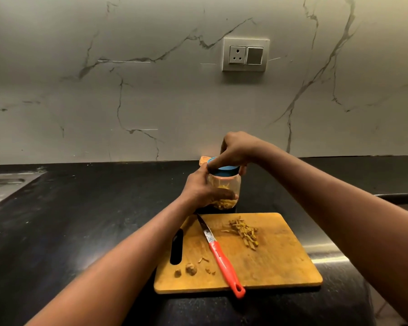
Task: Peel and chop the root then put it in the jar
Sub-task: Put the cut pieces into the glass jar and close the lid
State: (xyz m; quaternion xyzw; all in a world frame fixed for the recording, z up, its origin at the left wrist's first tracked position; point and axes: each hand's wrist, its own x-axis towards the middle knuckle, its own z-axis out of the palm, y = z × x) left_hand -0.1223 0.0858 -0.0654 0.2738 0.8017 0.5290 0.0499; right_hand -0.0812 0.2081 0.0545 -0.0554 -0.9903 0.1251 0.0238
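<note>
**Both hands on the jar, chopped root inside**

Head view: a clear jar [230, 187] stands on the black tabletop [68, 220], just beyond the far edge of a wooden cutting board [280, 262]. The left hand [200, 189] wraps around the jar's body from the left side, fingers curled across its front. The right hand [236, 149] comes down from above and clasps the blue lid [227, 171], which sits on the jar's mouth, with the thumb on the near-left rim and a fingertip showing at the right rim. Whether the lid is fully screwed down cannot be told. Through the jar's wall, yellow root pieces [224, 203] lie in the bottom part.

On the board, a knife [222, 255] with a red handle lies slantwise, its blade pointing toward the jar and the handle end reaching past the board's near edge. To the right of the blade sits a heap of thin yellowish-brown strips [244, 231]. Near the board's left near corner, beside the dark handle slot, lie two small brown root stubs [190, 268] and a few scraps.

Something small and orange [203, 160] shows behind the jar, mostly hidden. At the far left a steel sink [5, 187] is set into the tabletop. The marble-patterned wall [127, 90] behind carries a socket and switch plate [245, 54].
</note>
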